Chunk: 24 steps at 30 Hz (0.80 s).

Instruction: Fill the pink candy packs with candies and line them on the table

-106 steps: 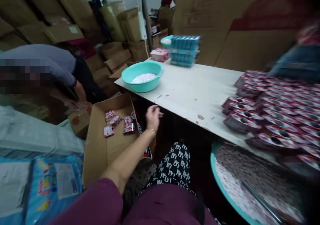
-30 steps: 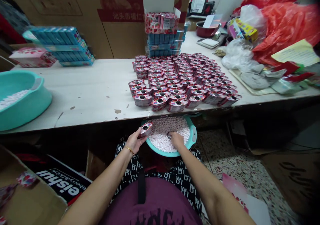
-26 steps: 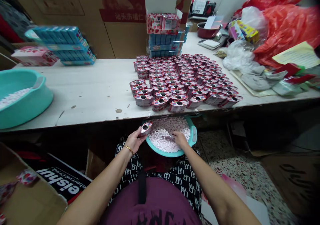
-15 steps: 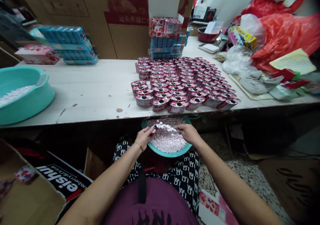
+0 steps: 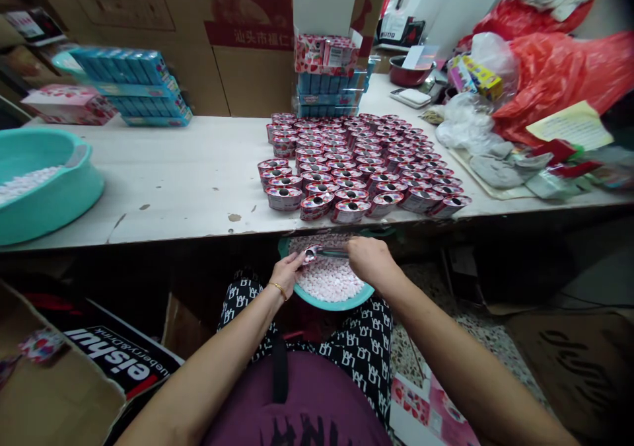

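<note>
A teal basin (image 5: 331,302) of small pink and white candies rests on my lap under the table edge. My left hand (image 5: 288,273) is closed round a small red candy tin (image 5: 310,255) held over the basin. My right hand (image 5: 369,261) grips a metal scoop (image 5: 331,252) whose tip meets the tin's top. On the white table (image 5: 188,182) above, several rows of the same red tins (image 5: 356,162) stand with their holes facing up.
A second teal basin (image 5: 44,195) of candies sits at the table's left end. Blue boxes (image 5: 131,86) and a pink box (image 5: 67,106) lie behind it; stacked boxes (image 5: 329,76) stand mid-table. Red bags (image 5: 559,69) and clutter fill the right. An open carton (image 5: 54,393) is lower left.
I turned from the carton on the left to the basin. My right hand scooped candies, raised the scoop to the tin in my left hand, and the scoop now looks emptied.
</note>
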Motion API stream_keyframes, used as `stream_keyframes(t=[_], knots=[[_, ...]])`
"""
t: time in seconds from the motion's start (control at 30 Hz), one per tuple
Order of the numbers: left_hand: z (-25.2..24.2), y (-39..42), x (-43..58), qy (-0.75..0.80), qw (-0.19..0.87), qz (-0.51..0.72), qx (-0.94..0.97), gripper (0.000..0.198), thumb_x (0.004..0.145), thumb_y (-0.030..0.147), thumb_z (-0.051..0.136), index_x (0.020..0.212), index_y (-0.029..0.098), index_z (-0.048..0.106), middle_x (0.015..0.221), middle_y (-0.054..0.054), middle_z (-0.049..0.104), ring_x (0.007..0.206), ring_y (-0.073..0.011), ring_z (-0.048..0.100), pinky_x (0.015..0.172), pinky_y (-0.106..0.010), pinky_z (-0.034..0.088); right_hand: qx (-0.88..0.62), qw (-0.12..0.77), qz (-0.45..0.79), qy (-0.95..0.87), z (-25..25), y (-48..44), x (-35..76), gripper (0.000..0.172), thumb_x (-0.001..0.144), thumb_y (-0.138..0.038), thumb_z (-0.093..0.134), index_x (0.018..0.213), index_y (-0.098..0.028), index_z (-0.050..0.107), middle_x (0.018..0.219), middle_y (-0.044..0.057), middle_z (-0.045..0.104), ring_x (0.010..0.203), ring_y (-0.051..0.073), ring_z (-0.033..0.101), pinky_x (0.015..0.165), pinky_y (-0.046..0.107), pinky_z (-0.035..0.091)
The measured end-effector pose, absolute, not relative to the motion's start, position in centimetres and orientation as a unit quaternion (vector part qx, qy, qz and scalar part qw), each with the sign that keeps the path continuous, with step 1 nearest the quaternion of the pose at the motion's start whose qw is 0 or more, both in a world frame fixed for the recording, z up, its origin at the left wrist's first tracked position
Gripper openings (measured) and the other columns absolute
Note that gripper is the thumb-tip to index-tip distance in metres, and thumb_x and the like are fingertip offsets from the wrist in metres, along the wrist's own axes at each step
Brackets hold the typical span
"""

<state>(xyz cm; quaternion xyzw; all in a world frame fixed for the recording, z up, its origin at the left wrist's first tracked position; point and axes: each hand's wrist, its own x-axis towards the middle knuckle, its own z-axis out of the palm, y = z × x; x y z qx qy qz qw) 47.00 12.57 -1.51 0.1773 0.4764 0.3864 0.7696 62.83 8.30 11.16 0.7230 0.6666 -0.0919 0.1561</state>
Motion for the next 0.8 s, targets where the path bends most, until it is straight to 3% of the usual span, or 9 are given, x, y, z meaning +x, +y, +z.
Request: stream_keyframes(t=[0.13,0.43,0.8], knots=[[-1.5,12.6,46.3,0.468,0.775,0.385,0.180,0.019,0.066,0.008,0.068,0.084,0.007,0.063,0.080,-0.009,0.065,0.069,-0.0110,0.059,0.065,-0.023,0.047,0.734,0.140,-0.046,0.663,10.5,7.5,64.3,0.029,0.078,-0.012,0.035,0.087,-0.019,0.062,0.089,0.009,0.064,0.079,0.019,0.061,0.064,0.026,0.043],[-1.7,12.2,45.9,0.460,0.800,0.347,0.167,0.009,0.071,0.016,0.064,0.076,0.009,0.066,0.073,-0.009,0.066,0.063,-0.0120,0.058,0.060,-0.023,0.047,0.687,0.119,-0.039,0.716,10.4,7.1,62.3,0.031,0.081,-0.014,0.033,0.090,-0.018,0.063,0.090,0.010,0.061,0.083,0.018,0.056,0.068,0.027,0.039],[-1.2,13.2,45.4,0.441,0.802,0.349,0.200,0.015,0.070,0.010,0.063,0.085,0.009,0.066,0.080,-0.009,0.067,0.067,-0.0126,0.060,0.059,-0.021,0.046,0.698,0.104,-0.008,0.708,9.5,6.4,63.1,0.029,0.083,-0.015,0.033,0.096,-0.021,0.058,0.091,0.007,0.060,0.081,0.015,0.054,0.066,0.025,0.036]])
